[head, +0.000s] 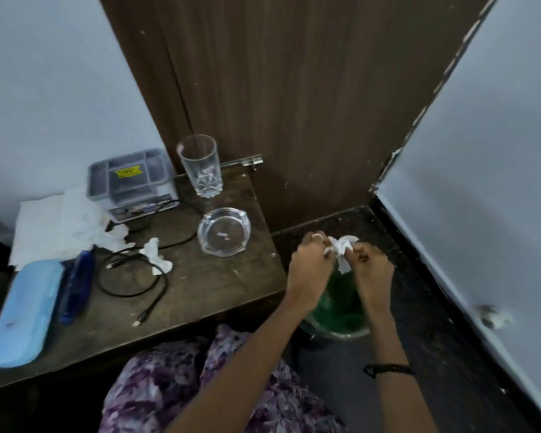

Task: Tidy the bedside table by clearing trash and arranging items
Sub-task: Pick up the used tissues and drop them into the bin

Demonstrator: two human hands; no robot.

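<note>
My left hand [310,264] and my right hand [372,264] both pinch a crumpled white tissue [341,248] above a green bin [338,304] on the floor, right of the bedside table [219,282]. On the table lie another crumpled tissue [156,256], a pile of white tissues [60,226], a black cable [132,276], a glass ashtray [224,231], a tall drinking glass [200,164], a blue pen [77,285], a light blue case [25,310] and a clear plastic box [130,179].
A brown wooden panel [294,89] rises behind the table and bin. A white wall [481,182] closes the right side over the dark floor [419,307]. My floral garment [185,385] is below.
</note>
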